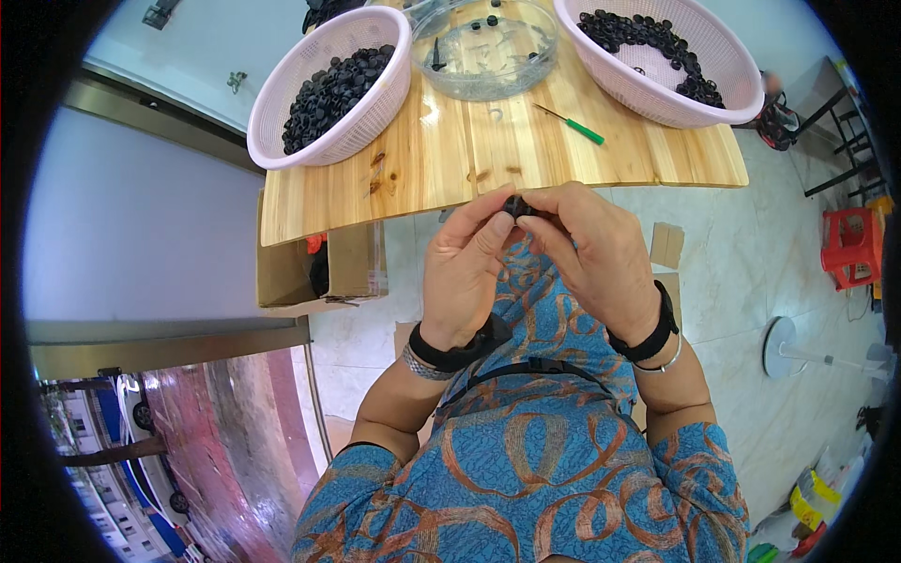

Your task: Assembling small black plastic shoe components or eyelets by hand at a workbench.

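Note:
A small round black part (516, 206) is pinched between the fingertips of my left hand (466, 267) and my right hand (601, 253), just in front of the table's near edge. Its exact kind is too small to make out. Both hands are closed on it from either side. Past my fingers, on the wooden table (450, 155), lies a green-handled screwdriver (584, 130), touched by neither hand. Beyond it stands a clear round plastic tray (479, 89) with a few black pieces inside.
A pink basket (399, 56) heaped with small black parts (343, 94) stands at the left. Another pink basket (694, 114) holds black ring-like parts (648, 38) at the right. Below the table is a cardboard box (282, 277). A red stool (849, 249) stands far right.

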A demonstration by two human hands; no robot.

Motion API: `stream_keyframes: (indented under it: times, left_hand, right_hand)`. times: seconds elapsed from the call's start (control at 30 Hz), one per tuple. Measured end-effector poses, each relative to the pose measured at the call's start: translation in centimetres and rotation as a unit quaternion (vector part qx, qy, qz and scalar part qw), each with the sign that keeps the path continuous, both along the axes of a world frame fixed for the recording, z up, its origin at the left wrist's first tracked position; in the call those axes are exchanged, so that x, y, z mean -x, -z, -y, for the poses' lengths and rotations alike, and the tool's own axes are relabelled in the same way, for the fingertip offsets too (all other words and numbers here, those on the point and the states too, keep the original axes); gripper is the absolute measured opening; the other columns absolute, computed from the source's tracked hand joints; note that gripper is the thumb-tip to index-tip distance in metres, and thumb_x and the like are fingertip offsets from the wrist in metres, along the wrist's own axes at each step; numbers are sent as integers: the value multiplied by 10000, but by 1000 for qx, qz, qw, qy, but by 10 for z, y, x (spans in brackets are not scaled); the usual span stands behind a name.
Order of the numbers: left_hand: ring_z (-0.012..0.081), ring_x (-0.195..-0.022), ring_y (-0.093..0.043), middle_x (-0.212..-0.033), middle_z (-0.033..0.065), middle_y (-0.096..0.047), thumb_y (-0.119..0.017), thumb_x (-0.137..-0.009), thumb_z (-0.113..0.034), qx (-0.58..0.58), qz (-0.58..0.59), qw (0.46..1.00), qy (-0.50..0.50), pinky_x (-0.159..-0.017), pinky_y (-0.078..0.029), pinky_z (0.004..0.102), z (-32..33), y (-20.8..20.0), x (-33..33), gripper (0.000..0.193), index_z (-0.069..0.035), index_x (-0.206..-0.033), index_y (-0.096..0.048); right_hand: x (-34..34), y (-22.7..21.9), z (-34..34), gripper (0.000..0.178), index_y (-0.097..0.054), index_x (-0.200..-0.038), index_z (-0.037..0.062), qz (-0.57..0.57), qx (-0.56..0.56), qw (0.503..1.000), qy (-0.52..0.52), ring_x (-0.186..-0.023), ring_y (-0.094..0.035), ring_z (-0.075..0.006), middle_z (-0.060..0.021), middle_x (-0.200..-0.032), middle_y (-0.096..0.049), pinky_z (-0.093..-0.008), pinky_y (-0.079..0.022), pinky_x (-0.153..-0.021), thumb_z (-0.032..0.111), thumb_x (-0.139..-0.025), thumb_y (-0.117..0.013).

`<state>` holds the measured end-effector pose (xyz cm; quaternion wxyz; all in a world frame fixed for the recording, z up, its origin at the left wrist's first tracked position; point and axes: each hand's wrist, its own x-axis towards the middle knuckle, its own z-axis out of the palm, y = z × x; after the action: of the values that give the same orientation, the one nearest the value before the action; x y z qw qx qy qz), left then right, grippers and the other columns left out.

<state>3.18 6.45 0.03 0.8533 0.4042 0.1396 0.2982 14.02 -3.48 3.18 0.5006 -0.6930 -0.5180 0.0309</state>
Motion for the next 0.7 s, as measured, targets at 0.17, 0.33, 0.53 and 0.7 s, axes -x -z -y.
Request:
stream_keyframes:
  times: [0.17, 0.33, 0.53, 0.7]
  left_hand:
    - [143, -924, -574, -1045, 93, -598, -535, -865, -18, -100, -12, 995, -16, -821, -478, 264, 0, 1, 1, 260, 20, -1121, -557]
    - [145, -932, -572, -1049, 98, -600, -547, -853, -8, -116, -15, 993, -12, -822, -476, 259, 0, 0, 1, 252, 25, -1101, -571]
    - [131, -913, -577, -1029, 89, -611, -566, -845, -24, -134, -39, 990, -5, -797, -470, 234, -1, -1, 2, 250, 14, -1092, -585]
    - [111, -881, -583, -1011, 75, -623, -577, -846, -50, -180, -88, 980, 1, -757, -468, 207, -5, -2, 8, 246, 2, -1085, -596]
  right_hand:
    - [-1, -2, 3, 181, -542, -921, 38, 20, 12, 1000, -4, -701, -597, -295, -112, -784, -590, -379, -459, -622, 93, -766, -618]
    - [-1, -3, 5, 180, -544, -898, 40, -97, 7, 995, -7, -702, -609, -288, -107, -759, -615, -358, -470, -625, 101, -757, -637]
    - [-5, 0, 7, 150, -544, -841, 37, -59, -15, 998, -29, -709, -611, -286, -110, -763, -614, -342, -474, -624, 99, -751, -646]
    - [-10, -6, 8, 169, -540, -839, 48, 26, 6, 998, -53, -675, -602, -282, -102, -721, -595, -336, -459, -577, 124, -746, -660]
